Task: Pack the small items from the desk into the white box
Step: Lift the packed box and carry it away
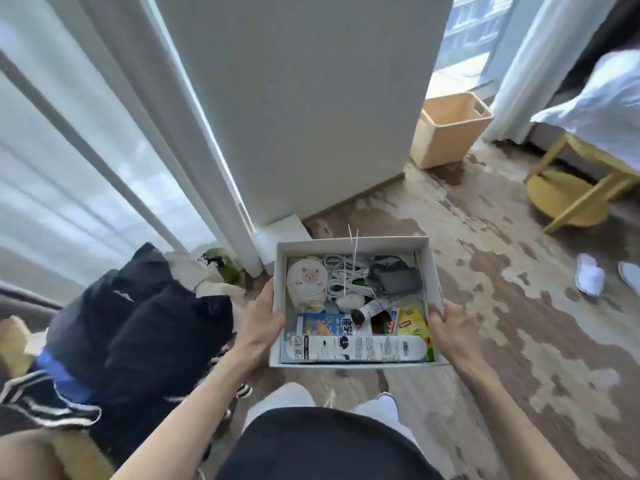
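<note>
I hold the white box (351,242) level above the floor, in front of my legs. My left hand (263,315) grips its left wall and my right hand (446,323) grips its right wall. Inside lie a round cream pouch with a bear face (306,280), coiled white cables (343,271), a black charger (394,280), a blue snack packet (327,323), a yellow Lipton tea bag (412,325) and a long white tube (360,348) along the near wall. The desk is out of view.
A pile of dark clothes and bags (138,327) sits to my left by the curtains. A white cabinet (311,109) stands ahead. A beige bin (450,129), a yellow stool (575,188) and white slippers (588,277) lie to the right on the worn floor.
</note>
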Motion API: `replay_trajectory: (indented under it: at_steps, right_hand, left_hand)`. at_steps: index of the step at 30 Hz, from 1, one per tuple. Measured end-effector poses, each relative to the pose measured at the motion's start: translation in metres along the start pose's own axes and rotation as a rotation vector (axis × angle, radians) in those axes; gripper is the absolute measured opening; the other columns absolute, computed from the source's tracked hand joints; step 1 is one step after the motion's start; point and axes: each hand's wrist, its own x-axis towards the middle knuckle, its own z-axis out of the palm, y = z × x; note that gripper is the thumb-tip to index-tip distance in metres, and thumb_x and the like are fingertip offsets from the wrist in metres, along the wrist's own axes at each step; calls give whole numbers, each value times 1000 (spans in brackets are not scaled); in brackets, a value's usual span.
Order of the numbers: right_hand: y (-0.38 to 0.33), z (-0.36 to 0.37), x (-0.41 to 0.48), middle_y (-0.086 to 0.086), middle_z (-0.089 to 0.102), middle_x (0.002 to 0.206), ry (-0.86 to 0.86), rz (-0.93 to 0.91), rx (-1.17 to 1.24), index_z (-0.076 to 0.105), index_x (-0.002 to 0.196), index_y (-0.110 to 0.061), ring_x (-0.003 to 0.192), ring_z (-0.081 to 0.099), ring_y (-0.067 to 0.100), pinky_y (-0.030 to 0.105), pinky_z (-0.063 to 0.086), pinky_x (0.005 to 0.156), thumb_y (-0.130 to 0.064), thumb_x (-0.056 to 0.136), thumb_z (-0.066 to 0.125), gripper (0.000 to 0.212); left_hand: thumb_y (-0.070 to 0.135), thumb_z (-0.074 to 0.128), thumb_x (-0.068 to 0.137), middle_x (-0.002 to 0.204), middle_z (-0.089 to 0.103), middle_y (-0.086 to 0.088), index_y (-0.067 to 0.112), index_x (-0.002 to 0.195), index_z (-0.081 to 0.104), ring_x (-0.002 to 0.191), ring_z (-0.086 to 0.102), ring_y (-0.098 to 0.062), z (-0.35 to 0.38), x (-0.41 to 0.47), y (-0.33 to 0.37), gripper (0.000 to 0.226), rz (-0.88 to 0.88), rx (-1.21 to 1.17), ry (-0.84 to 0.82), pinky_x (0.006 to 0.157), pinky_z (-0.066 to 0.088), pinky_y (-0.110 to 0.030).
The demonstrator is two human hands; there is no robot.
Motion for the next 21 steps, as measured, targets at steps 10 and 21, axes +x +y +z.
replay_trajectory:
  at_steps: [10,21]
  right_hand:
    - [-88,42,168,5,61,58,-235,-264,-173,55,69,-14,51,59,23,35,46,46,-25,98,48,32]
    - [-175,178,334,-3,52,56,-305,-169,-229,55,75,-11,50,50,14,25,30,45,-21,99,48,27]
  left_hand:
    - [15,51,87,116,64,-5,33,133,39,101,60,-32,9,75,-20,51,-292,-26,257,74,37,-27]
    - [15,51,86,110,68,3,42,136,33,88,58,-16,-6,277,-116,59,-461,-67,192,62,42,-24]
